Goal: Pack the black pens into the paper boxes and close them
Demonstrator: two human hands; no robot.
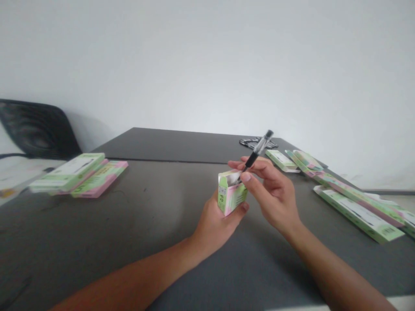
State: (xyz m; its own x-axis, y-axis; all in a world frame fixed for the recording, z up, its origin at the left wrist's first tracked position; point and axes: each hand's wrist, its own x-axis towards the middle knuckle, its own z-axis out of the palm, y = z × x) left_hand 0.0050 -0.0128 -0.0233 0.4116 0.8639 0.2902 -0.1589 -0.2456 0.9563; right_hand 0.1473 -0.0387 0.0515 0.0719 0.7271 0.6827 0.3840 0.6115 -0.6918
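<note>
My left hand is wrapped round a small green and pink carton, held upright above the dark table with its top end open. Pinched in my right hand is a black and clear pen; its tip points down into the carton's open mouth and its other end slants up to the right. Both hands are close together near the middle of the table.
A stack of green and pink boxes lies at the left. Several long green and pink boxes lie in a row along the right edge. A dark round object sits at the far side. A black chair stands at far left.
</note>
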